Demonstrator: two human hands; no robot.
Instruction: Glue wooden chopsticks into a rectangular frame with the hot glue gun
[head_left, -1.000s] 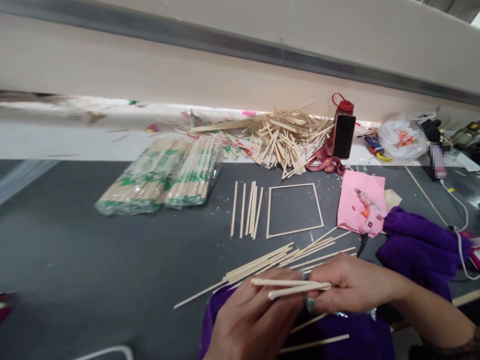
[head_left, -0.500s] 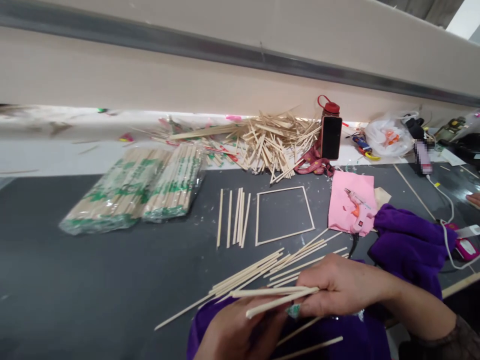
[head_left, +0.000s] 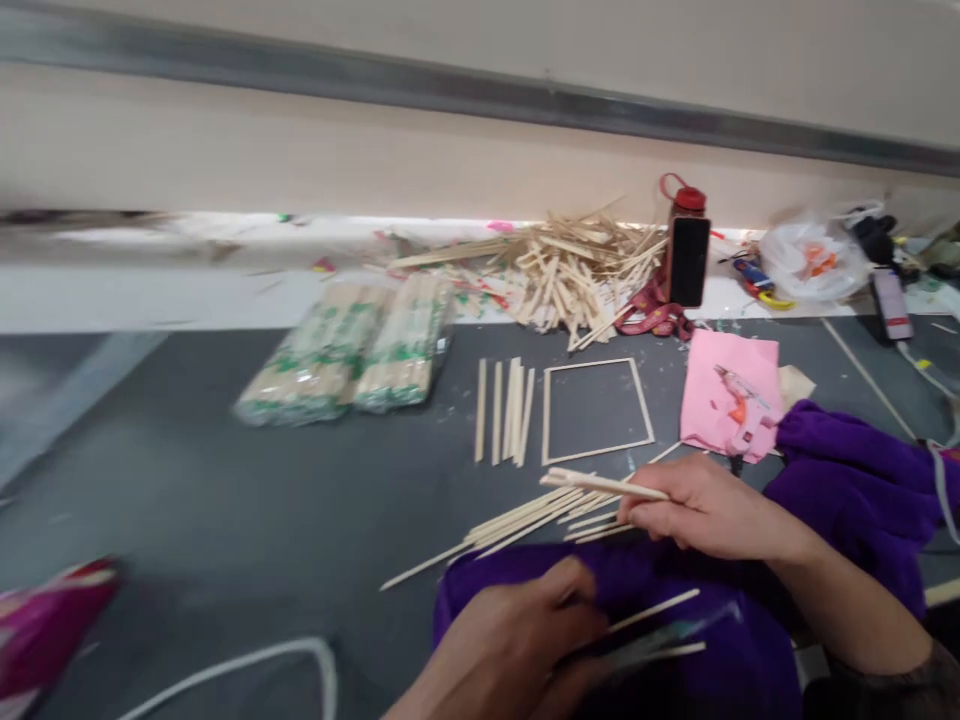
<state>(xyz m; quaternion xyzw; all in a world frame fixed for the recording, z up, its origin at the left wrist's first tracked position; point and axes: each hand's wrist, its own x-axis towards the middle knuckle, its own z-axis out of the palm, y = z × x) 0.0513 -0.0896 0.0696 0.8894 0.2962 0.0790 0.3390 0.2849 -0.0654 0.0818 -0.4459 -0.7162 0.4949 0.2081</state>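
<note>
Raised over the table, my right hand (head_left: 697, 508) is closed on a pair of wooden chopsticks (head_left: 592, 484), gripped near one end and pointing left. My left hand (head_left: 517, 635) is lower, over the purple cloth (head_left: 525, 565), with bent, motion-blurred fingers. Beside its fingertips are two loose sticks (head_left: 664, 606) and a blurred clear plastic wrapper (head_left: 686, 630); whether the hand grips them is unclear. Loose chopsticks (head_left: 517, 522) lie fanned just beyond the cloth. Behind these lie a thin square stick frame (head_left: 546, 415) and a row of several upright-laid sticks (head_left: 496, 412).
Two plastic-wrapped chopstick bundles (head_left: 311, 360) lie left; a heap of sticks (head_left: 581, 265) is at the back. A red-capped bottle (head_left: 688, 200) stands behind a phone (head_left: 688, 265). A glue gun (head_left: 739, 398) rests on pink cloth (head_left: 697, 425). A white cable (head_left: 262, 655) curves at lower left.
My right hand has lifted the chopsticks up and away from my left hand, which is now lower and apart. The view has swung left, bringing in the white cable and a magenta object.
</note>
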